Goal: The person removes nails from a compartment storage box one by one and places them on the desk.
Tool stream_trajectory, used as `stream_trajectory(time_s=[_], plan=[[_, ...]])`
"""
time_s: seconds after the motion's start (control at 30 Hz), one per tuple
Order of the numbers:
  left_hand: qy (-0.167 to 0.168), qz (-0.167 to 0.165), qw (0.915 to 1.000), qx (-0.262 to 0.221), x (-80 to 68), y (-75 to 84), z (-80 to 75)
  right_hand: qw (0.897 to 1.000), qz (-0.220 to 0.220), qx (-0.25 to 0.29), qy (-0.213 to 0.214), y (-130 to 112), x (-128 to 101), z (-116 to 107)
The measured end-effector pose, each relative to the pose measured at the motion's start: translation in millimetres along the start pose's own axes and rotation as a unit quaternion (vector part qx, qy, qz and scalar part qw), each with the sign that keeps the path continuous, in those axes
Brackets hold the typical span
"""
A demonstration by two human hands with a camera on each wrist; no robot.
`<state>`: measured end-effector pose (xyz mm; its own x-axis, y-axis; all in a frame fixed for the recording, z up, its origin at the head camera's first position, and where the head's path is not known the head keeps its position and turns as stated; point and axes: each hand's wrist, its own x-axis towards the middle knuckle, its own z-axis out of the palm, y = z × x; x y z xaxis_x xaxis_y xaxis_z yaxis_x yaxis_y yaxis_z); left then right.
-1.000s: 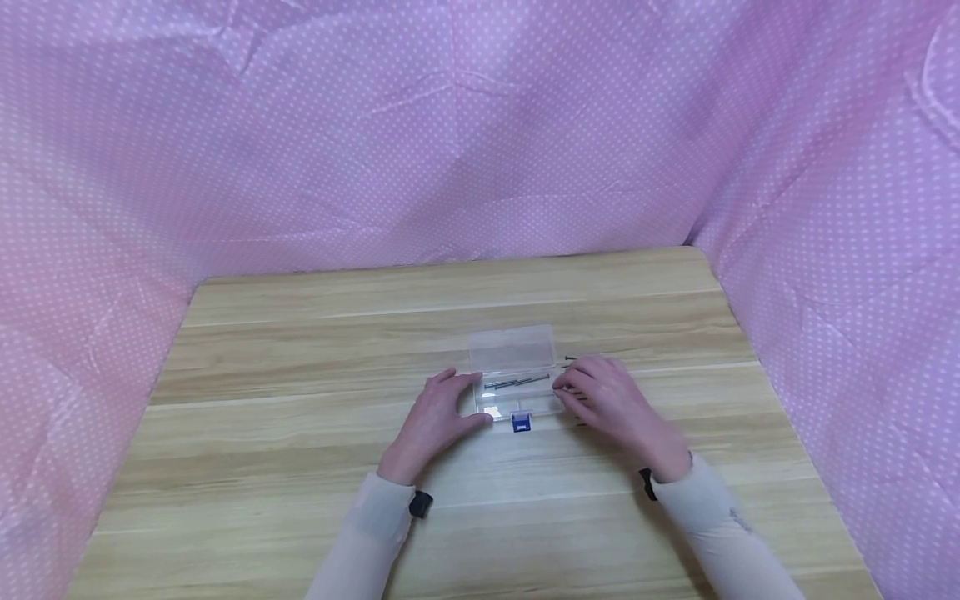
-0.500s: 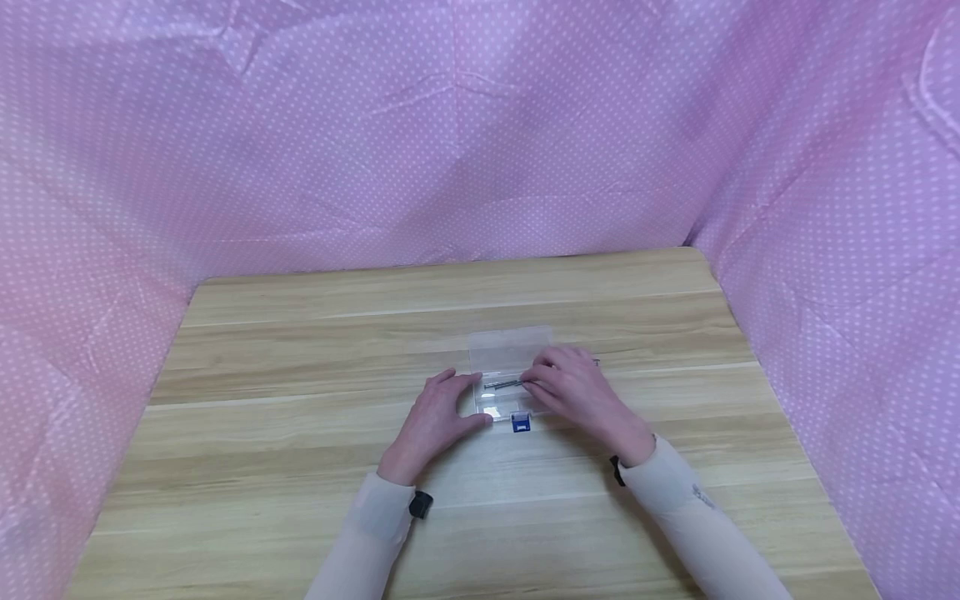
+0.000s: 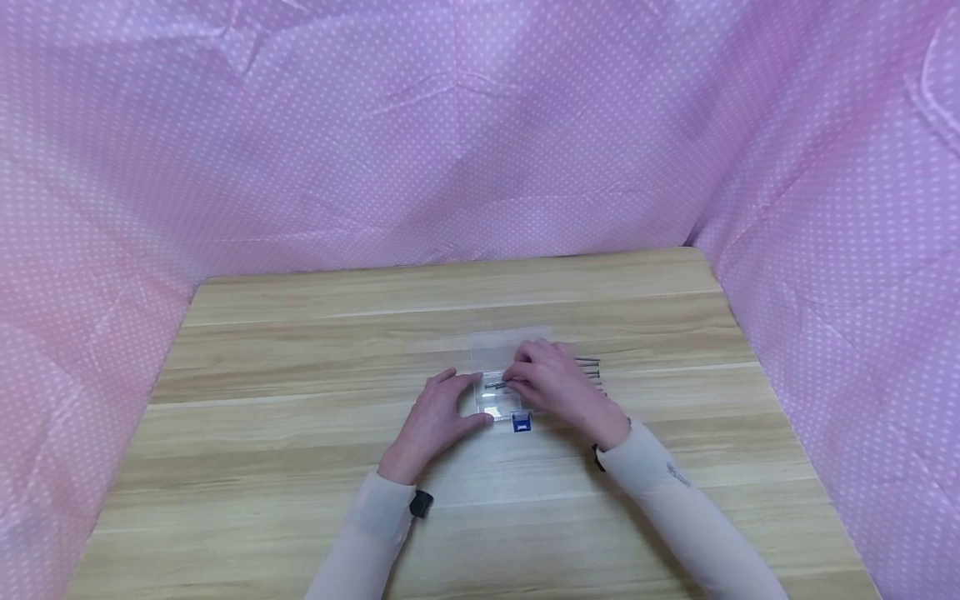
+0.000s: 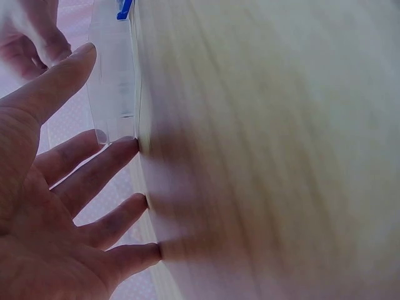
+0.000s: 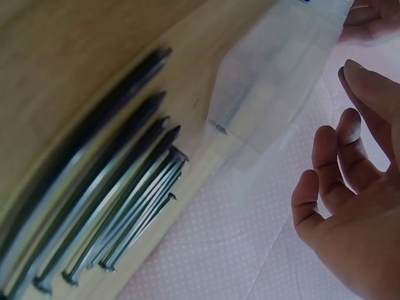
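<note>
Clear box [image 3: 510, 375] sits mid table [image 3: 300, 350]; left hand [image 3: 435, 417] flat, fingers straight, steadying box end. Right hand [image 3: 551, 383] over box, fingers loose, holding nothing. Loose nails [image 5: 119, 206] beside box could roll; box could slide if bumped

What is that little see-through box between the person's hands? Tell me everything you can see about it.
The small clear plastic box is a shallow rectangular case lying flat near the middle of the wooden table, its lid open toward the far side. A blue clasp sits at its near edge. Thin metal nails lie inside. The left hand touches its left end with straight fingers; the right hand reaches over it from the right.
</note>
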<state>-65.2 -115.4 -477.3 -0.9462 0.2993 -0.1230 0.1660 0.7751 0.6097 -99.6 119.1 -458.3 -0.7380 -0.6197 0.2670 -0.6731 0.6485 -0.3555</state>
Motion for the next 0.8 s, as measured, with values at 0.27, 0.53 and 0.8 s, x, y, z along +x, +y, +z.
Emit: stream_trajectory(time_s=[0.27, 0.53, 0.8], plan=[[-0.001, -0.002, 1.0000, -0.001, 1.5, -0.5, -0.1, 0.999, 0.009, -0.005, -0.038, 2.4, 8.3, 2.6], [-0.007, -0.009, 0.9999, -0.004, 0.8, 0.8, -1.5, 0.996, 0.029, -0.009, -0.084, 3.4, 14.9, 3.2], [-0.007, -0.008, 0.9999, -0.001, 0.2, 1.0, -1.0, 0.993, 0.028, -0.034, -0.112, 4.7, 19.4, 5.1]])
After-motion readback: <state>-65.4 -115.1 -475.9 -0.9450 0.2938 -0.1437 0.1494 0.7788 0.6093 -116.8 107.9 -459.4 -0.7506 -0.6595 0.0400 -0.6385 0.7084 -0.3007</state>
